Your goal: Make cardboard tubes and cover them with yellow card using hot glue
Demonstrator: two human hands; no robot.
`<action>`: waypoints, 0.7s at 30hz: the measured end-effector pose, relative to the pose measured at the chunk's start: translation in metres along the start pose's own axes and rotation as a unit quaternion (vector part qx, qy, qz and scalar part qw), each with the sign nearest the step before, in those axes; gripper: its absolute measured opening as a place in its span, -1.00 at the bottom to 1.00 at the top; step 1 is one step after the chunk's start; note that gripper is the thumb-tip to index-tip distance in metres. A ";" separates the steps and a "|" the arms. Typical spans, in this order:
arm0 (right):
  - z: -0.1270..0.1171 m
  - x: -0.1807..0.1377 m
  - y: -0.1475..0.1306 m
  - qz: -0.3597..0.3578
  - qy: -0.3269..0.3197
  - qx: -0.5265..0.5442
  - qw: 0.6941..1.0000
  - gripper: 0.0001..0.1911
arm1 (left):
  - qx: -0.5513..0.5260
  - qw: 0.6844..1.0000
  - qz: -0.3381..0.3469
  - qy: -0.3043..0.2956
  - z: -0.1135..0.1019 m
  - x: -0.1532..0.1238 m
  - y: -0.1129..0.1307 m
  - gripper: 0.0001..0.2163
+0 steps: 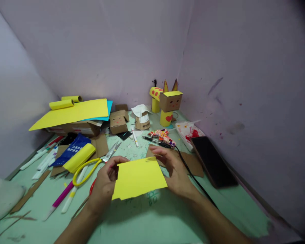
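A small sheet of yellow paper [139, 178] with uneven edges is held above the table in front of me. My left hand [106, 179] grips its left edge, the fingers curled and partly hidden behind the sheet. Around the right side curves my right hand [176, 174], its fingers apart; contact with the paper's right corner is hard to make out. Scissors with yellow handles [87, 171] lie just left of my left hand, blades spread. Beyond my right hand is a flat piece of brown cardboard [191, 164].
A cardboard-and-paper giraffe figure [170, 101] stands at the back. Left are yellow sheets [78, 112], a yellow roll [80, 157], a blue packet [75, 149] and markers [62, 195]. Right lie a phone [213, 161], a floral glue gun [162, 136] and its black cord [193, 174].
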State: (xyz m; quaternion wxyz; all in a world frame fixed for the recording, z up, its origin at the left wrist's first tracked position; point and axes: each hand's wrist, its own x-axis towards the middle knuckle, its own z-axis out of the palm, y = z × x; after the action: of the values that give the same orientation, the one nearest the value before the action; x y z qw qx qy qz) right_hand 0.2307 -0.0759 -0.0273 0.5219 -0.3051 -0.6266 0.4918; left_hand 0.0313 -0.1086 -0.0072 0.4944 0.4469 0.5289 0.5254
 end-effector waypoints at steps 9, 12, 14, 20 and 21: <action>-0.004 0.000 -0.003 -0.069 0.003 -0.056 0.996 -0.86 | -0.009 1.000 0.004 -0.001 0.008 -0.006 0.009 -0.63; -0.003 0.002 -0.001 -0.048 0.017 -0.049 0.998 -0.93 | -0.014 1.000 -0.020 -0.012 0.007 -0.005 0.005 -0.69; -0.002 0.003 -0.001 -0.022 0.041 -0.048 0.998 -0.96 | -0.019 0.998 -0.044 -0.030 0.007 -0.004 0.002 -0.72; -0.002 0.003 0.000 0.039 0.067 -0.044 0.996 -0.82 | -0.024 0.996 -0.070 -0.050 0.007 -0.002 -0.005 -0.69; -0.002 0.002 0.000 0.048 0.069 -0.044 0.996 -0.82 | -0.025 0.996 -0.069 -0.047 0.006 -0.001 -0.006 -0.69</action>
State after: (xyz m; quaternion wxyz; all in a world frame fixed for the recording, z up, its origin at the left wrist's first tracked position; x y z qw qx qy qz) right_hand 0.2321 -0.0730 -0.0267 0.5258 -0.3906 -0.5945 0.4664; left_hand 0.0382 -0.1093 -0.0124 0.5651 0.4212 0.5212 0.4812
